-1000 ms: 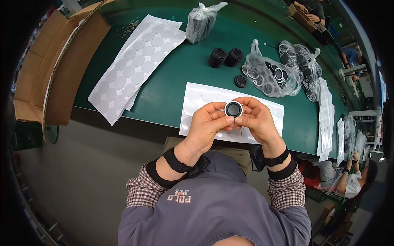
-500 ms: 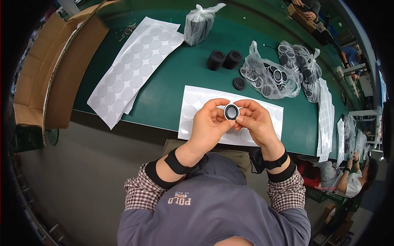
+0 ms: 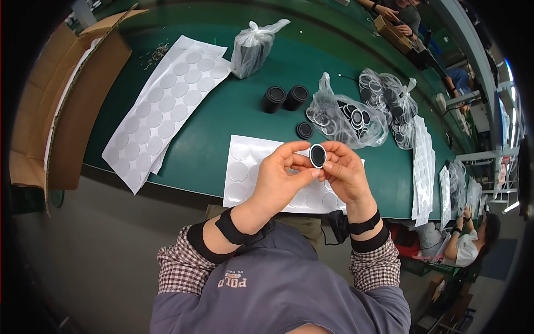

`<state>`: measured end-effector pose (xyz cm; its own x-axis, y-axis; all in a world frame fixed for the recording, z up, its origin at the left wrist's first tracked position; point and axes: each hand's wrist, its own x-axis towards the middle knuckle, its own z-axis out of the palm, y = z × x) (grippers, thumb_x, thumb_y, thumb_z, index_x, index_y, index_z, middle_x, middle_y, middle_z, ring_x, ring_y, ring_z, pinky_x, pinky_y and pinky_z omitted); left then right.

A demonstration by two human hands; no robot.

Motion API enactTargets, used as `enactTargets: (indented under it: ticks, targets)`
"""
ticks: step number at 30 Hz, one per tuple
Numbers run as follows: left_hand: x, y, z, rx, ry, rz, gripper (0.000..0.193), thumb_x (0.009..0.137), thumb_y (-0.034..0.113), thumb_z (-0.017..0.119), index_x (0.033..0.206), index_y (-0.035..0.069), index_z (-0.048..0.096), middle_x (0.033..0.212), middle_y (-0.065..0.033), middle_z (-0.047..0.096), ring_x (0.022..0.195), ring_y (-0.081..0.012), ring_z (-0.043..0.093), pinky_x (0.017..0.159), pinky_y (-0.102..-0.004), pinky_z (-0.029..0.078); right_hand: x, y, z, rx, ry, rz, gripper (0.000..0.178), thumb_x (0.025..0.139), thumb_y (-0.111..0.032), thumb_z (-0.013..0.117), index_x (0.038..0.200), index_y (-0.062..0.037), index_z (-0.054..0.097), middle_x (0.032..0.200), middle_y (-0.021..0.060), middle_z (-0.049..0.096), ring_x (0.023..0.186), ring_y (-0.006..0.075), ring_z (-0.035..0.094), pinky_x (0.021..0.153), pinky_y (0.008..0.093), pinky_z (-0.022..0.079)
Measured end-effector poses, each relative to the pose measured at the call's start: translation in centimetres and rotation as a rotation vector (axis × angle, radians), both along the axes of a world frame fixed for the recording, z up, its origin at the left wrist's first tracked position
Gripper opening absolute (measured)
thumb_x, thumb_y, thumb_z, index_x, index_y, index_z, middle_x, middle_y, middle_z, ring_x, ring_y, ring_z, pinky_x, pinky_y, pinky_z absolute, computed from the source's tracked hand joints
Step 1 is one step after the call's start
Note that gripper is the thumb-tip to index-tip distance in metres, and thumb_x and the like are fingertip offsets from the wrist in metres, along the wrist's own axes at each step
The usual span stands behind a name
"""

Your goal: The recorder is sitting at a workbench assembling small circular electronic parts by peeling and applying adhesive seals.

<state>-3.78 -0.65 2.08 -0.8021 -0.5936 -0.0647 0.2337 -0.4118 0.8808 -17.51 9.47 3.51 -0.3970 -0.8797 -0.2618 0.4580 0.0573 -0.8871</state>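
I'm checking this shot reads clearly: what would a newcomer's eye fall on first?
Probably the white-rimmed black disc, held up between the fingers of the left hand and right hand, in front of the person. Next, the circle-covered sheets slanting across the left of the green table. Then the clear bag of similar discs, beyond the right hand.

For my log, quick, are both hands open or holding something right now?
Left hand: closed, holding the white-rimmed black disc.
Right hand: closed, holding the same disc.
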Motion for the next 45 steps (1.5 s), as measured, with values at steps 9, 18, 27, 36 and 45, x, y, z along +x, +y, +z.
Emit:
enactTargets:
  ticks: [9,18,27,36,45]
  targets:
    - [-0.1,-0.2,-0.5,-0.134,-0.037,0.079,0.006,0.076,0.001,0.061,0.080,-0.002,0.059,0.074,-0.0054,0.061,0.068,-0.0103,0.058,0.062,-0.0237,0.048,0.3,-0.5,-0.7,0.063,0.039,0.057,0.025,0.080,0.002,0.054,0.104,0.0010,0.050,0.082,0.0062,0.059,0.068,0.0124,0.058,0.059,0.0222,0.048]
    - [-0.1,-0.3,-0.9,-0.092,-0.035,0.072,0.006,0.078,0.004,0.060,0.081,-0.001,0.059,0.072,-0.0043,0.060,0.064,-0.0091,0.056,0.058,-0.0216,0.047,0.8,-0.4,-0.8,0.089,0.100,0.039,0.025,0.078,0.002,0.056,0.103,0.0014,0.050,0.084,0.0067,0.059,0.068,0.0127,0.058,0.059,0.0231,0.048]
    - [-0.1,-1.2,-0.6,0.079,-0.077,-0.031,0.021,0.082,0.010,0.057,0.100,0.000,0.054,0.082,-0.0065,0.061,0.070,-0.0094,0.056,0.059,-0.0215,0.046,-2.4,-0.1,0.7,-0.008,0.293,-0.128,0.029,0.077,0.000,0.057,0.105,0.0019,0.050,0.083,0.0080,0.059,0.064,0.0141,0.059,0.056,0.0249,0.049]
    - [0.0,-1.9,-0.8,0.088,-0.137,-0.072,0.050,0.080,0.005,0.053,0.126,0.001,0.032,0.114,-0.0161,0.051,0.083,-0.0133,0.055,0.064,-0.0251,0.049,-7.4,0.0,2.5,0.314,0.806,-0.469,0.021,0.078,-0.007,0.061,0.096,0.0015,0.055,0.077,0.0047,0.059,0.061,0.0118,0.057,0.052,0.0212,0.046]
    - [-1.2,-2.0,-1.2,0.099,-0.193,-0.043,0.068,0.078,0.005,0.054,0.135,0.003,0.016,0.133,-0.0200,0.031,0.091,-0.0152,0.054,0.066,-0.0272,0.050,-2.9,-6.3,-0.4,0.392,1.322,0.138,0.018,0.069,-0.010,0.067,0.081,0.0001,0.058,0.072,0.0091,0.057,0.062,0.0174,0.055,0.056,0.0281,0.044]
